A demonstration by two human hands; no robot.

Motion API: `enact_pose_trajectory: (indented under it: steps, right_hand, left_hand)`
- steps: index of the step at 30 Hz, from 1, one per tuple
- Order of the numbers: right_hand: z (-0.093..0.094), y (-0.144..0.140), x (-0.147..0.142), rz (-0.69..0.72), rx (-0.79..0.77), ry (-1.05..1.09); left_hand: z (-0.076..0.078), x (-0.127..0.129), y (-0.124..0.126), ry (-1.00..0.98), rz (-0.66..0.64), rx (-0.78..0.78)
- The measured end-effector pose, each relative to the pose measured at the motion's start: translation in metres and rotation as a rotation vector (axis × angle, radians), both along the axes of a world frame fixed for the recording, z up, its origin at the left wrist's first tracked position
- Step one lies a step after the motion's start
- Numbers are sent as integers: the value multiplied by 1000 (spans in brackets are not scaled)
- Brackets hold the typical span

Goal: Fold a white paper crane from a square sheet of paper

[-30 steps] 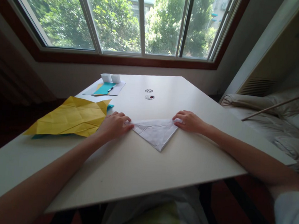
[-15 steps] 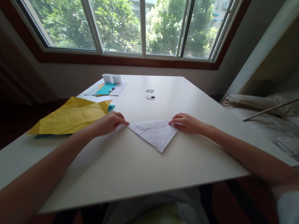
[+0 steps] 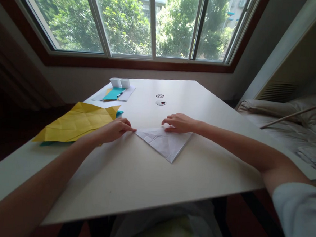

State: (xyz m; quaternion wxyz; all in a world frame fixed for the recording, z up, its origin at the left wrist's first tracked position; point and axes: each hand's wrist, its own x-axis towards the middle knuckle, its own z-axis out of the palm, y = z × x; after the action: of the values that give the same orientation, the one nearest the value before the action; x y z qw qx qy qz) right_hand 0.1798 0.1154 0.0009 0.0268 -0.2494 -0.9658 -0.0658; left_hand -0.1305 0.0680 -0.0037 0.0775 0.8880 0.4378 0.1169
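Observation:
A sheet of white paper, folded into a triangle with creases across it, lies on the white table with one point toward me. My left hand is at the paper's left corner, its fingers curled and thumb and index finger pressed together there. Over the upper edge, right of the middle, lies my right hand with its fingers apart and bent, fingertips on or just above the paper. The right hand hides part of that edge.
Creased yellow paper with teal paper under it lies left, beside my left forearm. Farther back are two small white paper boxes, teal paper and a pen. Round metal inserts sit in the tabletop.
My right hand has moved left along the paper's upper edge, from the right corner toward the middle, and its fingers have spread. The left hand stays at the left corner.

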Motion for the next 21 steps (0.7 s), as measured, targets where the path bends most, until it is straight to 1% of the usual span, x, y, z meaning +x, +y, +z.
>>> enact_pose_trajectory:
  steps: [5,9,12,14,17,21]
  right_hand:
    - [-3,-6,-40,66,54,38]
    - [-8,-15,-53,153,51,103]
    - [-10,-22,-52,247,40,129]
    - [-9,-28,-48,283,29,132]
    - [-7,-40,-40,311,-19,132]
    - [-3,-59,-27,306,-96,149]
  left_hand:
    - [-1,-1,0,36,-4,29]
    - [-3,0,-2,63,-12,72]
    - [0,4,-5,91,-14,98]
    - [2,8,-8,114,-11,109]
    - [4,10,-9,142,-7,111]
    - [4,10,-10,164,1,108]
